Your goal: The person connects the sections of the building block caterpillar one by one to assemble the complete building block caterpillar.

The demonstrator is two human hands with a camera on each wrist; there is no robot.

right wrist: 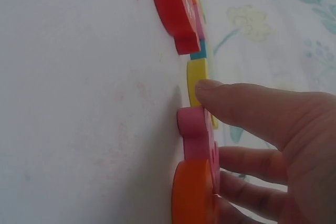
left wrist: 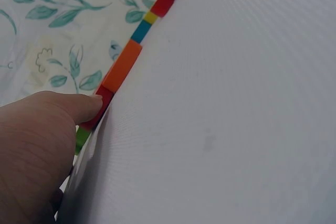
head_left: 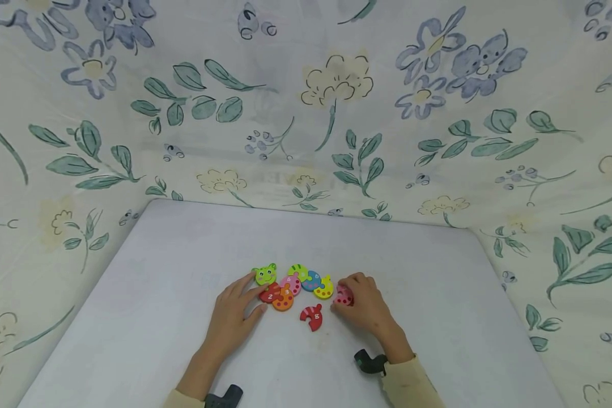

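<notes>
A caterpillar puzzle lies in a joined chain: green head (head_left: 266,275), red piece (head_left: 269,293) numbered 2, orange piece (head_left: 283,300), pink piece (head_left: 290,285), light green piece (head_left: 298,272), blue piece (head_left: 312,280) and yellow piece (head_left: 324,288). My left hand (head_left: 233,309) rests at the chain's left end, fingertips on the red piece and beside the head. My right hand (head_left: 363,304) holds a spotted pink piece (head_left: 344,295) between thumb and fingers, just right of the yellow one. In the right wrist view, an orange piece (right wrist: 192,195) sits beside that pink piece.
A loose red piece (head_left: 312,317) numbered 8 lies in front of the chain, between the hands. The white table (head_left: 183,243) ends at a flowered cloth backdrop (head_left: 275,124). Black wrist cameras (head_left: 370,361) sit on both wrists.
</notes>
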